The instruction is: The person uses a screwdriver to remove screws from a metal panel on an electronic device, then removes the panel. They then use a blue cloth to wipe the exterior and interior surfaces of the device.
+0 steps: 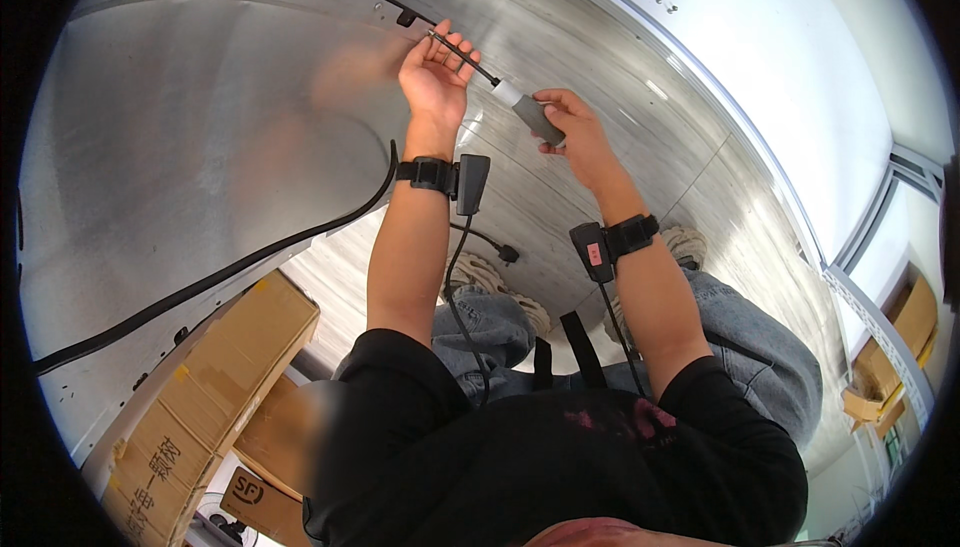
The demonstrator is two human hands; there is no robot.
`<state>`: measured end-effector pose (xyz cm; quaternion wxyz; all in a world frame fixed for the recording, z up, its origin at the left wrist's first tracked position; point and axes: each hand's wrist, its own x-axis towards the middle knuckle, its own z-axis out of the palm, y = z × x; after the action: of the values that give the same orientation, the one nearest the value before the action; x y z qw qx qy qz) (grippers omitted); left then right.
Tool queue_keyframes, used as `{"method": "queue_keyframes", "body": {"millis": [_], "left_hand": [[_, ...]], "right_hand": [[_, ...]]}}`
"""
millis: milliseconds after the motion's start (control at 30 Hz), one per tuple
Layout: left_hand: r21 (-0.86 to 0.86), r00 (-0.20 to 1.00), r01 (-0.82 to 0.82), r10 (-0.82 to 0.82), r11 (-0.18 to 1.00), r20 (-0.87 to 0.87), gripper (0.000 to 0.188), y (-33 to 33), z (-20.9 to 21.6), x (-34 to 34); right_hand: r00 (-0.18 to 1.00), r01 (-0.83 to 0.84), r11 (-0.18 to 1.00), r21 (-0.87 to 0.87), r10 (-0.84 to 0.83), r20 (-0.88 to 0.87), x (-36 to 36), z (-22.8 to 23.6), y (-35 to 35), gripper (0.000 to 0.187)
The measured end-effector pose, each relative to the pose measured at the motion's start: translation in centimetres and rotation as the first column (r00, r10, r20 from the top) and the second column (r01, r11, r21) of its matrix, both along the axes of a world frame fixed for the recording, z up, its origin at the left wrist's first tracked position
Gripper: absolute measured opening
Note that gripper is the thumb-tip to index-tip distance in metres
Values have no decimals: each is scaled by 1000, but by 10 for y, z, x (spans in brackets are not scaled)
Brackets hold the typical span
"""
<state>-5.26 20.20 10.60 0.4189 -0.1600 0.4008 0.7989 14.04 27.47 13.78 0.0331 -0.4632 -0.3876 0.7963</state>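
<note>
Hands work a thin cable against the steel panel [250,127]: left hand [432,77] pinches the cable [470,55] with curled fingers, right hand [570,127] grips the grey plug [538,117] at its end. Next likely needs steady, aligned pulling.

Bright daylight floods from two o'clock, washing out the white wall panel [800,77]; the curved brushed-metal sheet [200,147] shows soft glare, fisheye edges bend and darken.

cardboard box [215,387] cut off at lower edge, thin rod's [465,54] tip hidden behind left hand [432,77]
</note>
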Motion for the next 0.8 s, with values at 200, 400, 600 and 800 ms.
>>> {"method": "queue_keyframes", "body": {"millis": [200,400,600,800], "left_hand": [[-36,1000,-16,16,999,-1,38,1,1,0],[-30,1000,-10,10,999,-22,38,1,2,1],[-27,1000,-5,4,1000,-23,36,2,2,3],[-64,999,5,-7,998,-39,30,1,-5,3]], "right_hand": [[1000,26,991,132,-24,-21,6,-11,0,38],[993,-98,976,-192,82,-87,6,5,12,44],[995,-74,993,90,79,-57,2,-11,-8,42],[994,-95,978,184,104,-42,0,-12,-6,39]]}}
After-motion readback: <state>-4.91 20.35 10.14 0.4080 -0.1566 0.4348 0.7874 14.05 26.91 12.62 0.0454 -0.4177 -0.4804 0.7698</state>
